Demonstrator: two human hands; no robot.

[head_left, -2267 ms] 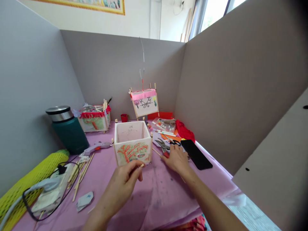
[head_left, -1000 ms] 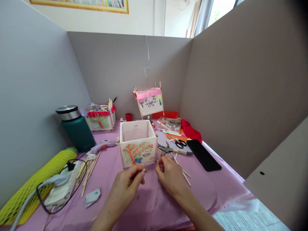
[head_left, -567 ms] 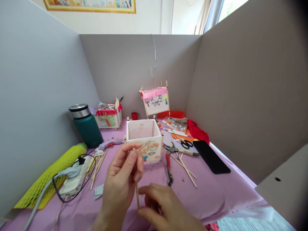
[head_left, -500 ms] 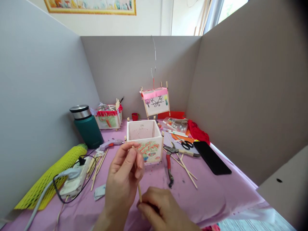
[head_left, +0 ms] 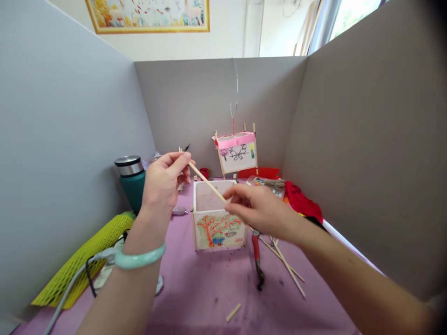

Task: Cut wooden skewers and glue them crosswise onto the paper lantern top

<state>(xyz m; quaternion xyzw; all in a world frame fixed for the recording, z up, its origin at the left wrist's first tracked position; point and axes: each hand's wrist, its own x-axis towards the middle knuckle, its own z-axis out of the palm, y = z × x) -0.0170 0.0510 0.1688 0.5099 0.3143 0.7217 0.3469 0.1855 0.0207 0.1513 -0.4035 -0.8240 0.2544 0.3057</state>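
A thin wooden stick (head_left: 207, 182) slants above the open top of a white box (head_left: 220, 230) with a tree drawing on its front. My left hand (head_left: 166, 174) pinches the stick's upper left end. At the lower right end, the fingers of my right hand (head_left: 251, 204) close on it. Small posts stand at the box's corners. A short piece of stick (head_left: 233, 312) lies on the purple cloth near the front. Red-handled pliers (head_left: 257, 260) and several loose sticks (head_left: 289, 270) rest to the right of the box, partly under my right forearm.
At left stand a teal bottle (head_left: 131, 184) and a yellow mesh sleeve (head_left: 84, 260) beside a power strip and cables. A decorated lantern (head_left: 237, 153) hangs from a wire at the back. Red cloth (head_left: 303, 202) lies at right. Grey partitions (head_left: 216, 107) enclose the table.
Both hands have risen and moved forward with the stick, from the table's front to above the box. A short stick piece now shows on the cloth. The view has shifted slightly.
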